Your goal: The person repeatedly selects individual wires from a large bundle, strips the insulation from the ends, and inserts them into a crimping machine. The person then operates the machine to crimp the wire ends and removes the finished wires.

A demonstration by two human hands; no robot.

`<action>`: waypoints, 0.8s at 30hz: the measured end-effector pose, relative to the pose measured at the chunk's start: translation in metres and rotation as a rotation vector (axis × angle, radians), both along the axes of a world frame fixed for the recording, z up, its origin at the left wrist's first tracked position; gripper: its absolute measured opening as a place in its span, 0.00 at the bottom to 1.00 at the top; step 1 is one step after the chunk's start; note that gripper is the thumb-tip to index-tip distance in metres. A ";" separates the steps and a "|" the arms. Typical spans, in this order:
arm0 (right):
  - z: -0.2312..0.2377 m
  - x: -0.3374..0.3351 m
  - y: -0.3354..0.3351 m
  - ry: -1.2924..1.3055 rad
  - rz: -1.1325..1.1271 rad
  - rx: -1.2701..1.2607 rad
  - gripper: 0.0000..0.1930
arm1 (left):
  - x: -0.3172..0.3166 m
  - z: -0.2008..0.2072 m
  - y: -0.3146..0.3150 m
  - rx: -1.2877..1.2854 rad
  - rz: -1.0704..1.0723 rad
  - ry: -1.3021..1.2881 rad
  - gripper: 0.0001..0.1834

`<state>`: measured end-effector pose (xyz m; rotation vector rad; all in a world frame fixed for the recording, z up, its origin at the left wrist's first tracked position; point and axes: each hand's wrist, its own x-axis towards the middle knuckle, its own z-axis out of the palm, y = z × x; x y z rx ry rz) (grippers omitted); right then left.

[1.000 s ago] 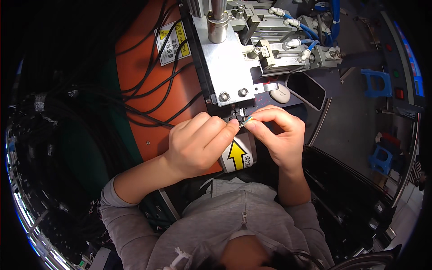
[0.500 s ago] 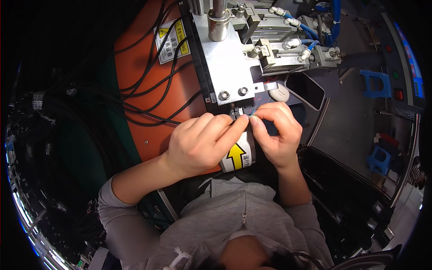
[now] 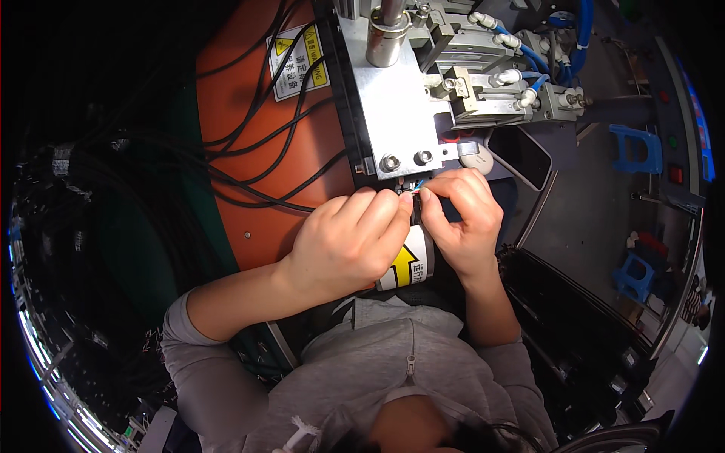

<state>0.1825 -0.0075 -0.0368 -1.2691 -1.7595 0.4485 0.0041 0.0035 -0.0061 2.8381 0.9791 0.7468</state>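
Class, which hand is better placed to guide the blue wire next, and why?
Probably the right hand: its fingertips appear to pinch the blue wire, while the left hand sits to the wire's left.

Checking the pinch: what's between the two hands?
Head view: thin wires, at least one blue, show between the left hand and the right hand; finer detail is too small to tell.
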 end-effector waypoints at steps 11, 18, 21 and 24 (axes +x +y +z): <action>-0.011 -0.001 -0.001 0.287 -0.053 -0.299 0.03 | 0.005 -0.001 0.002 -0.014 0.033 0.009 0.14; -0.011 0.000 0.002 0.281 -0.026 -0.183 0.04 | 0.003 -0.002 0.002 -0.020 0.053 0.023 0.15; -0.005 0.000 0.004 0.083 -0.003 0.028 0.06 | 0.002 -0.003 0.002 -0.026 0.058 0.025 0.16; -0.006 -0.005 0.002 0.100 -0.059 0.015 0.05 | 0.001 -0.001 0.002 -0.040 0.054 0.035 0.16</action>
